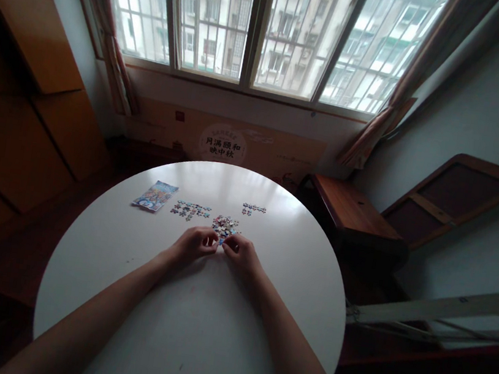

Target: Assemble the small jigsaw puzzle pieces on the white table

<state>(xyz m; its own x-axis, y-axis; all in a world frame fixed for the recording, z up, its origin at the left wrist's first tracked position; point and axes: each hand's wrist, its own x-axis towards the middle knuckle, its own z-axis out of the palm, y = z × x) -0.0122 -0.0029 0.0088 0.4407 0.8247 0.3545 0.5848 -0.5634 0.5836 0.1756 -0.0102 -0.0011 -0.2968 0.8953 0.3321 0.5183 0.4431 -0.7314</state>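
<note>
Both my hands rest side by side on a round white table point(126, 269). My left hand point(195, 244) and my right hand point(241, 252) are curled, their fingertips meeting in a pinch on small jigsaw pieces point(222, 242). Just beyond the fingertips lies a heap of loose puzzle pieces point(225, 225). A joined strip of pieces point(190, 210) lies to the left of the heap, and a smaller joined group point(253, 208) sits further back on the right. A colourful puzzle picture card point(155, 196) lies at the table's far left.
A barred window point(262, 28) with curtains fills the wall behind the table. A low wooden bench point(353, 208) stands at the right, with a leaning wooden frame point(456, 197) beyond it. Wooden cupboards point(18, 117) line the left side.
</note>
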